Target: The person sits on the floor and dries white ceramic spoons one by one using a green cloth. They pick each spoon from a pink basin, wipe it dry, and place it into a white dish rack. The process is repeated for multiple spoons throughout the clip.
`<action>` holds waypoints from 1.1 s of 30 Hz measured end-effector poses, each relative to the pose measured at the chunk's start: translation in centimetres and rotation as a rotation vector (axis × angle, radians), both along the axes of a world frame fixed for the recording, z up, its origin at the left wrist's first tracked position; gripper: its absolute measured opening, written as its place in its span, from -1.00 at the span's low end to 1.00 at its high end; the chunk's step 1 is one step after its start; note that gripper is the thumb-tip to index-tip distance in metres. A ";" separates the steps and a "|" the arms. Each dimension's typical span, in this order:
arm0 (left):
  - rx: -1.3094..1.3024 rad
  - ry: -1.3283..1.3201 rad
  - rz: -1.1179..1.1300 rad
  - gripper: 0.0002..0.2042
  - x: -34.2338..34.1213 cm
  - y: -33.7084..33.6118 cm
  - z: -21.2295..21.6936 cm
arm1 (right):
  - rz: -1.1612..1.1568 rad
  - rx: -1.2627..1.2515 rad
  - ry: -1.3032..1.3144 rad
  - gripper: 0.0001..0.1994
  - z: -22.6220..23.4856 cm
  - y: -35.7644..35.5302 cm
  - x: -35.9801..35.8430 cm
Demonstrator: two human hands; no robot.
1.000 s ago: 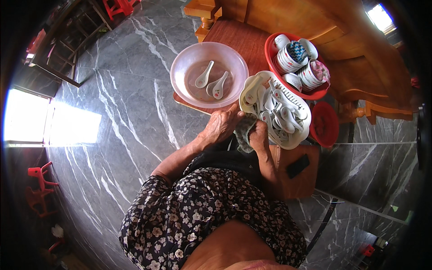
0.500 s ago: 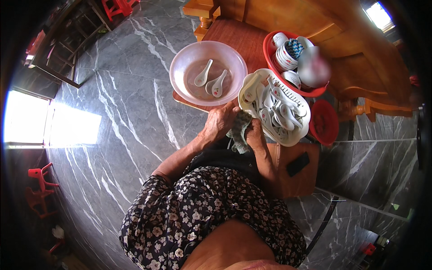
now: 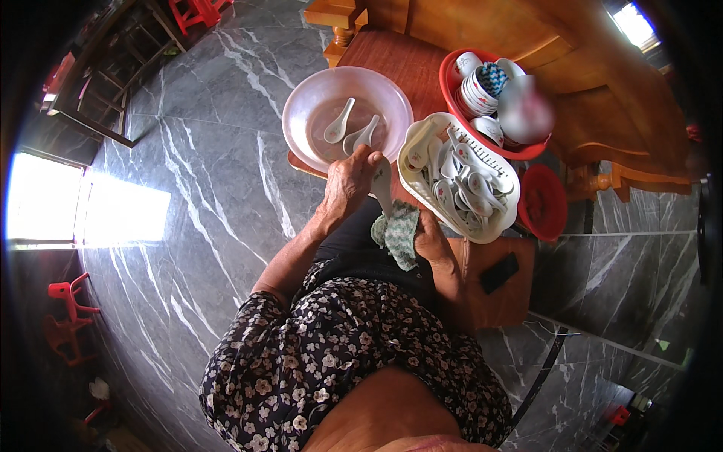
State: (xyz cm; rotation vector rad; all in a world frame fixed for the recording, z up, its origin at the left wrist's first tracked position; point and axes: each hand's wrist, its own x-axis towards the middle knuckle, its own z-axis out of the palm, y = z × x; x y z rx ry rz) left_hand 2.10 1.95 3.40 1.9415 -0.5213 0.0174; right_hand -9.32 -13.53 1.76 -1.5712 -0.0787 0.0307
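Observation:
My left hand [image 3: 351, 178] grips a white porcelain soup spoon [image 3: 382, 185] by its upper end, just in front of the basin. The spoon slants down to a green-and-white cloth [image 3: 402, 233], which hides its lower end. With closed fingers, my right hand [image 3: 431, 239] holds this cloth. Beyond my left hand stands a translucent plastic basin [image 3: 294, 100] with a few white spoons [image 3: 340, 122] lying in it. To the right, a cream slotted basket [image 3: 419, 198] is heaped with similar spoons [image 3: 473, 190].
A red basin [image 3: 449, 84] holding stacked white bowls [image 3: 477, 98] stands behind the basket on a brown wooden bench [image 3: 392, 59]. An empty-looking red tub [image 3: 544, 203] is at the right. Near my right forearm a dark phone [image 3: 499, 273] lies on a brown seat [image 3: 474, 301].
My hands have moved apart, and the left has shifted slightly left. The spoon now shows between them, and the cloth hangs more spread out below it.

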 end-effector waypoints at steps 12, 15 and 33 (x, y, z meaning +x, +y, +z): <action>-0.026 0.009 -0.130 -0.75 -2.5 -1.5 -0.2 | -0.011 0.013 0.029 -0.86 -0.5 -0.3 1.3; -0.049 -0.080 -0.186 -0.75 -2.9 -1.9 -0.4 | -0.125 0.031 -0.062 -0.88 -0.9 -0.2 1.6; 0.051 0.102 -0.167 -0.78 -4.4 -2.0 -1.7 | -0.188 0.168 0.070 -0.86 -2.2 0.1 2.0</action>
